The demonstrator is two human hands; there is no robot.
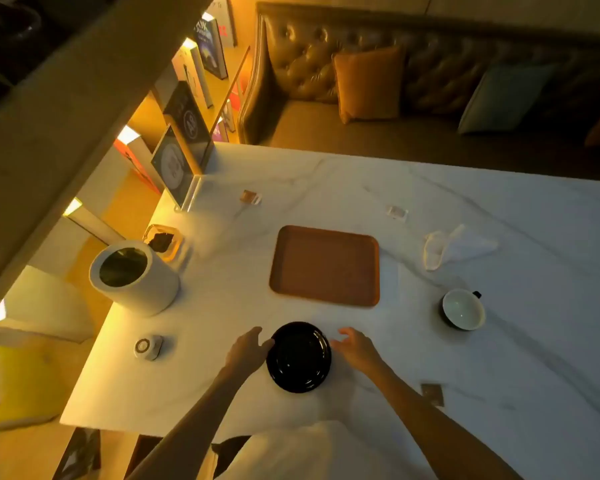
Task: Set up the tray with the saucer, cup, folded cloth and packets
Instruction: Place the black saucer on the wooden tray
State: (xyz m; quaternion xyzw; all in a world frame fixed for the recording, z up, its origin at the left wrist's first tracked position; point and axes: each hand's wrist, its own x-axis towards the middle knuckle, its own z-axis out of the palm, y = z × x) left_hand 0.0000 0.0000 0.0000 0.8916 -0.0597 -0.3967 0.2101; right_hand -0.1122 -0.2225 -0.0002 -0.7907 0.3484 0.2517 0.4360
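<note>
Step in hand: saucer point(298, 356) first. It sits on table point(499, 358) between the hands. Left hand point(248, 351) touches rim, right hand point(355, 349) just beside. Both loosely spread, nothing gripped. Tray point(324, 265) just beyond the hands, nothing on it yet. Next, likely: pinch rim, lift, set forward on tray.

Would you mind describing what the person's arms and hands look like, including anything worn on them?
The left hand and right hand wear no gloves, and I can make out no ring, watch or bracelet in this dim light. The forearms are uncovered as far as they show, with no sleeve in view. A light-coloured garment shows between them at the bottom edge.
</note>
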